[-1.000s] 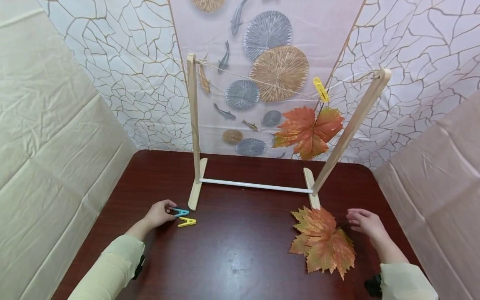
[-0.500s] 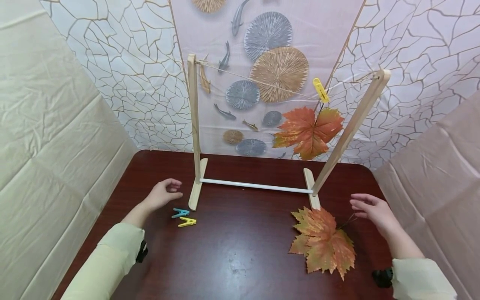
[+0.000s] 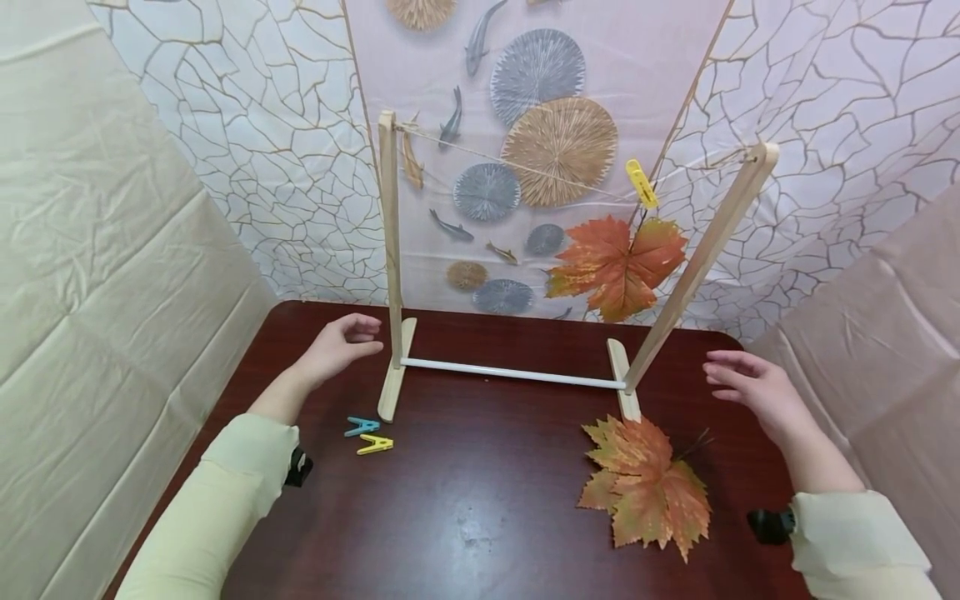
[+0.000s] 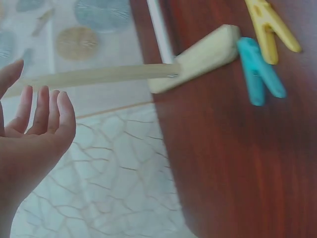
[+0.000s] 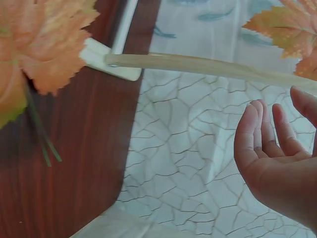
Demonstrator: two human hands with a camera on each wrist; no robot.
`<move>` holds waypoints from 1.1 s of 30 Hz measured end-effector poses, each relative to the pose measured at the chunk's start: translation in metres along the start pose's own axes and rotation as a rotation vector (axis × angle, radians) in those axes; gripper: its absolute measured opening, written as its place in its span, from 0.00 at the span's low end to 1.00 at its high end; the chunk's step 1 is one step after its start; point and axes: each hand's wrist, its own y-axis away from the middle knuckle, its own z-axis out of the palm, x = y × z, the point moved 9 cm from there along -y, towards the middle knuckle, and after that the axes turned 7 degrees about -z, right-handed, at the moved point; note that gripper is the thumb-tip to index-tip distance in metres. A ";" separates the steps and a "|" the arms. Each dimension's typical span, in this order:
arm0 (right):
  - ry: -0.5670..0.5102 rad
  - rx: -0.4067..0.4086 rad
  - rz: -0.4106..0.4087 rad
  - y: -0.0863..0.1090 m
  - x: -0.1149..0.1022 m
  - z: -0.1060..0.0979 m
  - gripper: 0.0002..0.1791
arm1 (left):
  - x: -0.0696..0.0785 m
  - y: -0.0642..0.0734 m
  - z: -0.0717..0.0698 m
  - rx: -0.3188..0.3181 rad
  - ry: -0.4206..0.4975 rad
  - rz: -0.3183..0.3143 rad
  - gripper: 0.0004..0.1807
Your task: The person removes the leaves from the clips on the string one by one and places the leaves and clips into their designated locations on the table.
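Note:
My left hand point(image 3: 341, 348) hovers beside the left post of a wooden rack point(image 3: 391, 242), fingers loosely bent around nothing. Below it on the table lie a blue clothespin point(image 3: 363, 427) and a yellow clothespin point(image 3: 375, 444), also seen in the left wrist view. To the right of the rack's right post, my right hand point(image 3: 757, 390) is raised with relaxed fingers and holds nothing. Near it, orange maple leaves point(image 3: 648, 483) lie overlapped on the table, their stems pointing right. Another maple leaf point(image 3: 621, 265) hangs from the rack's string by a yellow clothespin point(image 3: 642, 183).
The string point(image 3: 517, 162) runs between the tops of the two posts. A white bar point(image 3: 513, 373) joins the rack's feet low over the dark red table point(image 3: 465, 517). Patterned cloth point(image 3: 300, 167) stands behind, with plain cloth walls at both sides.
My left hand has left the blue clothespin, rising up and forward to the left post. My right hand has moved up and away from the leaf stems. Clothespins and leaves stay put.

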 end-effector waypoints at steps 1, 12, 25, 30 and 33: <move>-0.009 0.002 -0.005 -0.002 -0.003 0.000 0.16 | 0.005 -0.001 0.000 -0.010 0.005 0.004 0.25; -0.103 0.024 -0.063 -0.026 -0.048 0.013 0.14 | 0.076 0.004 -0.005 -0.052 0.103 0.100 0.24; -0.081 0.067 -0.110 -0.053 -0.105 0.035 0.10 | 0.138 0.000 0.007 -0.111 0.175 0.190 0.25; -0.046 0.081 -0.148 -0.059 -0.119 0.041 0.10 | 0.166 -0.001 0.014 -0.142 0.196 0.240 0.27; -0.068 0.067 -0.154 -0.062 -0.125 0.043 0.11 | 0.184 -0.003 0.018 -0.149 0.199 0.276 0.28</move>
